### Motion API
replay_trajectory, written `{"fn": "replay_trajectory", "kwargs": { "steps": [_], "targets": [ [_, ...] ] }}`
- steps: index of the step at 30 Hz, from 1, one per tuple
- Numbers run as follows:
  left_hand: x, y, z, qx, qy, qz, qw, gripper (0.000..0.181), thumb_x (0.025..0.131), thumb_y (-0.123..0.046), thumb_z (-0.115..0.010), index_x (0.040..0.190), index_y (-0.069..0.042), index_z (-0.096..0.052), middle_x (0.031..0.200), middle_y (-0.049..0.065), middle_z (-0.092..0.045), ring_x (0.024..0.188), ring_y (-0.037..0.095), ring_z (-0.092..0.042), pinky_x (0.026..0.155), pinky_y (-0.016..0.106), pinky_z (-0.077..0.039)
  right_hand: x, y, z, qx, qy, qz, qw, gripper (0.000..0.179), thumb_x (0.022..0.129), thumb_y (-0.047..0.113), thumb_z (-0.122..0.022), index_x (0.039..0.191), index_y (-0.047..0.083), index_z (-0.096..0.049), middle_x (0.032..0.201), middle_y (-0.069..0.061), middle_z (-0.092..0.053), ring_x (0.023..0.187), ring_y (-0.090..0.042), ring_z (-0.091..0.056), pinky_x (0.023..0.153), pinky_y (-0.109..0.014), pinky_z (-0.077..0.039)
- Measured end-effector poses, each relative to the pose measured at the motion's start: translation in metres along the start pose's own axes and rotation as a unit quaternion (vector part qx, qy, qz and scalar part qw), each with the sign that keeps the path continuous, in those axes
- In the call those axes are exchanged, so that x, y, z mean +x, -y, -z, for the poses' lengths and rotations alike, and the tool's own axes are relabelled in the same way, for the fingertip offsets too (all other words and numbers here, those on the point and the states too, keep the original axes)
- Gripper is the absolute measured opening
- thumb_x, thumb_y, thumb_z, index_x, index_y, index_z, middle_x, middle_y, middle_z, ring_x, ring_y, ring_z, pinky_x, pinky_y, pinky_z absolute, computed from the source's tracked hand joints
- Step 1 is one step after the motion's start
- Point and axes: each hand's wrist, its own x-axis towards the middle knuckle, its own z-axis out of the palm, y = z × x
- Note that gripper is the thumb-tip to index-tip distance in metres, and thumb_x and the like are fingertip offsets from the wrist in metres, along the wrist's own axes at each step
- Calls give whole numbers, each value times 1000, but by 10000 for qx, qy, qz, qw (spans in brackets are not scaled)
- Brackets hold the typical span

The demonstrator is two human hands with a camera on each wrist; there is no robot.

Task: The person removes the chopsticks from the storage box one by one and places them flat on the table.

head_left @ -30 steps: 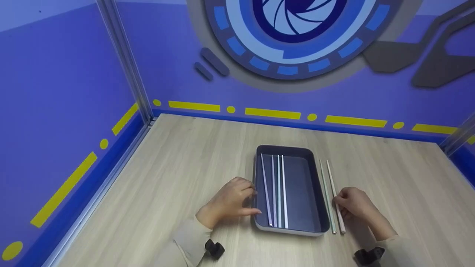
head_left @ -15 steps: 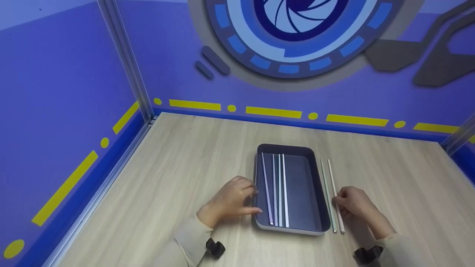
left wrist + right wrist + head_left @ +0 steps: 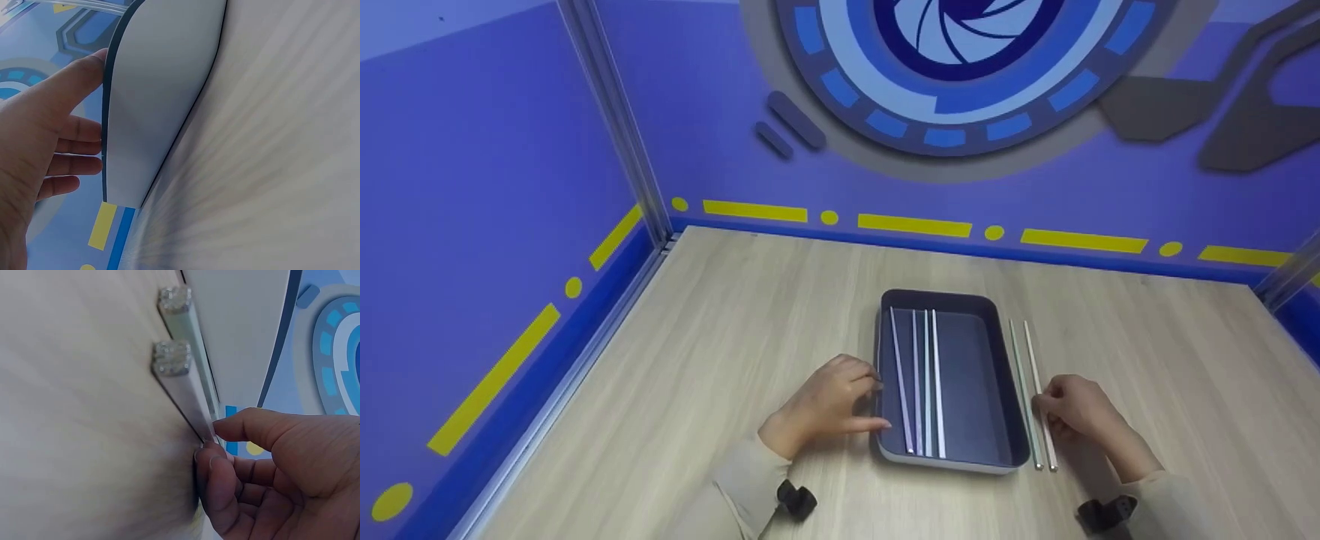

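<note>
Right wrist view shows a pale pinkish chopstick [image 3: 194, 396] with a silver near end, its middle pinched in the narrow grip of the right hand [image 3: 1076, 405], between thumb and curled fingers. It lies along the desk [image 3: 735, 337] on the right side of the tray, with a pale green chopstick [image 3: 187, 329] just to its left, between it and the tray. The dark-lined tray [image 3: 975, 375] holds four more chopsticks in its left half: a lilac one [image 3: 901, 382] slanting, then a second lilac [image 3: 916, 382], a green [image 3: 928, 382] and a white one [image 3: 938, 382]. At the left rim rests the left hand [image 3: 836, 397], thumb and fingers spread wide. Beyond the desk's far edge stands a blue-violet wall [image 3: 712, 112] with yellow dashes.
</note>
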Motion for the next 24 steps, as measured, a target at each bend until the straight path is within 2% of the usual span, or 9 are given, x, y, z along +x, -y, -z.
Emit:
{"fn": "replay_trajectory", "kwargs": {
  "steps": [9, 24],
  "targets": [
    [0, 1, 1, -10, -79, -33, 10000, 46, 76, -55, -72, 86, -10, -68, 90, -1, -66, 88, 14, -62, 90, 27, -49, 1, 0, 0, 7, -105, 41, 9999, 19, 87, 15, -59, 74, 1, -57, 60, -3, -58, 48, -13, -57, 44, -27, -50],
    [0, -1, 2, -46, 56, 78, 9999, 46, 76, -55, -72, 88, -10, -70, 91, -1, -67, 90, 14, -62, 91, 26, -48, -3, 2, 3, 43, -106, 132, 9998, 20, 91, 15, -58, 76, 2, -56, 59, -1, -59, 52, -13, -57, 47, -25, -49]
  ]
}}
